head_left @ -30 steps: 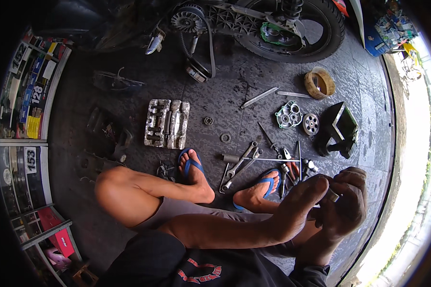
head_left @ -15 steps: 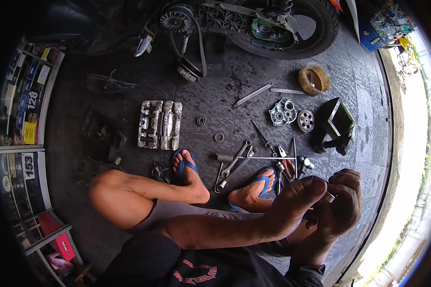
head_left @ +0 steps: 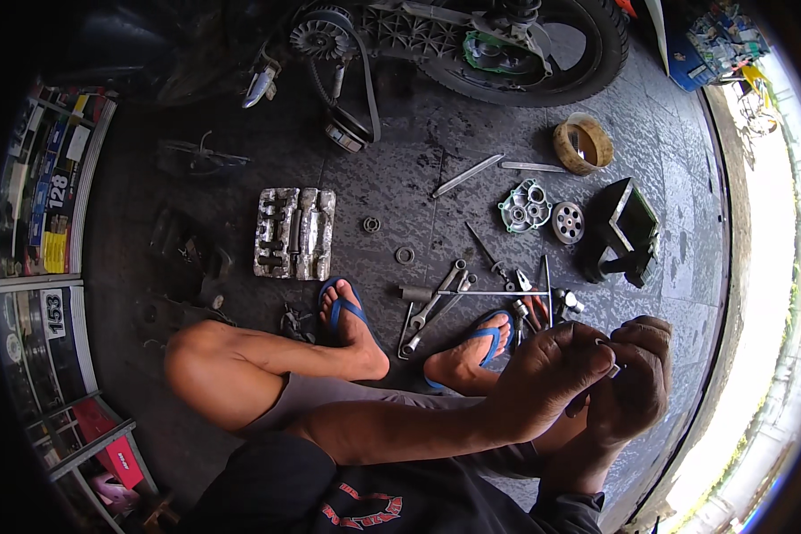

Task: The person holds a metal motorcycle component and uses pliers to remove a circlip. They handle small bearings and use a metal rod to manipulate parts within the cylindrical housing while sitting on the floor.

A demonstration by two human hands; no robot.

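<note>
At the lower right my two hands meet, both closed. A small shiny metal piece [head_left: 614, 370] shows between them; its kind cannot be made out. My left hand [head_left: 547, 369] pinches at it with thumb and fingers. Curled around the other side of the piece is my right hand [head_left: 639, 383], its palm side mostly hidden. Just beyond the hands lie a hammer [head_left: 570, 303], pliers with red handles [head_left: 532, 301] and a socket tool [head_left: 520, 311]. Nearer my feet are spanners [head_left: 436, 301] and a long metal bar [head_left: 494, 293].
A scooter's rear wheel [head_left: 587, 93] and drive belt [head_left: 373, 98] are at the top. On the floor sit a gear cover [head_left: 524, 207], a perforated disc [head_left: 568, 222], a black container [head_left: 634, 233], a round tub [head_left: 607, 147] and a silver moulded case [head_left: 315, 233]. Shelves [head_left: 78, 187] line the left.
My left hand has shifted slightly, its thumb turning over the small metal piece. My right hand stays nearly in place. The floor items keep their arrangement.
</note>
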